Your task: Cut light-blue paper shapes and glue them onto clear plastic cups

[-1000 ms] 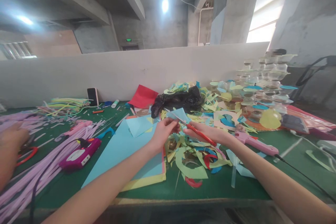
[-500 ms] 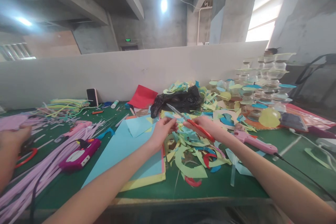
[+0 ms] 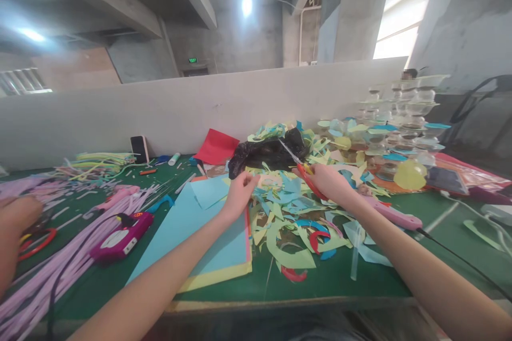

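Note:
My right hand [image 3: 328, 181] is closed round red-handled scissors [image 3: 304, 173], whose blades point up and left over a black plastic bag [image 3: 268, 153]. My left hand [image 3: 240, 192] is curled into a loose fist at the edge of a pile of blue, yellow and green paper scraps [image 3: 292, 208]. I cannot make out what its fingers hold, if anything. Beside and below that hand lies a large light blue sheet [image 3: 196, 234] on top of a yellow one.
At far left another person's hand [image 3: 12, 224] rests by red scissors [image 3: 36, 240] and purple pipe cleaners [image 3: 60, 266]. On the green table are a magenta device [image 3: 122, 237], a pink glue gun [image 3: 394, 217], a phone [image 3: 140, 148], red paper [image 3: 218, 146] and stacked clear cups [image 3: 404, 117].
My left hand has let go of the blue paper piece it held up. My right hand has lifted the scissors up and to the right, away from my left hand.

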Available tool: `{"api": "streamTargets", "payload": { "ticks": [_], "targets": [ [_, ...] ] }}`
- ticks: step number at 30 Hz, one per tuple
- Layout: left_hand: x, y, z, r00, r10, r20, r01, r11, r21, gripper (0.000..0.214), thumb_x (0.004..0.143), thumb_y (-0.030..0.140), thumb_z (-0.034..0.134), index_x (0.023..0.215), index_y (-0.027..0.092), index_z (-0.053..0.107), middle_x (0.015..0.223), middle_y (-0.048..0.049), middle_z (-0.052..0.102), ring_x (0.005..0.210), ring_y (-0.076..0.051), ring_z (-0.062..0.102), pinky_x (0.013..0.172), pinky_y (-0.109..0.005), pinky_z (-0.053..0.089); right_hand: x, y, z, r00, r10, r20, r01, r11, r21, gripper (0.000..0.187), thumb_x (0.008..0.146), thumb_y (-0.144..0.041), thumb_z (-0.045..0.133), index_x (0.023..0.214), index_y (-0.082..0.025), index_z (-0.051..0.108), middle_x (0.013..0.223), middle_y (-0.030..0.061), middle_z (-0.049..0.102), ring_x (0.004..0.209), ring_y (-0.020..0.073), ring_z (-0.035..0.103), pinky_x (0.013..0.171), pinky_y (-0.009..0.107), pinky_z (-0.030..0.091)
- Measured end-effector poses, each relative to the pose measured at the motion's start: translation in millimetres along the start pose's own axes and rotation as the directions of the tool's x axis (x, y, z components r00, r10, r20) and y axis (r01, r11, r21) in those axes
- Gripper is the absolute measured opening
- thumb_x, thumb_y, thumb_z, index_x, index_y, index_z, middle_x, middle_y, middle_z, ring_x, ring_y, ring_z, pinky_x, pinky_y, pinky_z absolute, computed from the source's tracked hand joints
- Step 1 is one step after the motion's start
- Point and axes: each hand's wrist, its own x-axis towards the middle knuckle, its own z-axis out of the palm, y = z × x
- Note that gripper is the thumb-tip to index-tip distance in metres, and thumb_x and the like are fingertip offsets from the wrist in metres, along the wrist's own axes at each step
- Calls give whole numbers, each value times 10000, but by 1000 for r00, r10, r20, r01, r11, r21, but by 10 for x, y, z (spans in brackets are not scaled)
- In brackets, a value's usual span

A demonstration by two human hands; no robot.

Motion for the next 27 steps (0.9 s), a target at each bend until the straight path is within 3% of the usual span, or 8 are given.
{"api": "streamTargets", "payload": {
  "ticks": [3,7,10,14,21,27],
  "targets": [
    [-49,37,21,978,184,98,-203,950,236,317,894,491,527,757,206,513,684,25,537,656,-140,511,633,-269,412,70,99,21,1000,11,-25,-15,986,-166,416,914,-528,420,916,-157,609,767,128,685,656,262,637,524,300,378],
    [-97,66,82,890,338,305,-441,808,391,279,951,454,458,1026,223,595,1063,-51,656,1051,-222,547,907,-359,443,153,198,105,1000,-12,17,16,963,-268,388,939,-439,427,996,-110,624,920,193,704,825,304,675,578,301,386],
    [-76,58,166,807,392,441,-571,710,413,328,970,438,429,1169,243,601,1256,-73,621,1227,-250,473,1046,-420,386,185,222,160,999,-15,30,22,966,-258,406,929,-453,445,982,-103,642,946,208,707,846,308,679,594,300,391],
    [-15,12,298,719,430,546,-661,665,347,311,942,404,490,1154,253,658,1291,-113,602,1276,-298,452,1076,-482,354,200,226,200,998,-36,59,49,974,-223,423,904,-493,465,931,-122,668,923,195,715,815,302,679,584,301,392],
    [16,20,389,736,438,517,-588,791,168,234,888,412,561,911,244,723,1089,-112,698,1144,-300,563,1048,-487,369,247,265,269,988,-102,117,118,984,-131,404,883,-535,501,827,-167,658,820,134,720,727,258,666,591,288,389],
    [-12,55,403,725,416,550,-595,779,195,246,905,360,529,996,218,708,1101,-109,705,1150,-278,562,1045,-455,381,252,241,269,973,-156,168,163,986,-24,443,882,-587,477,807,-185,645,755,78,704,640,209,627,558,271,369]
  ]
}}
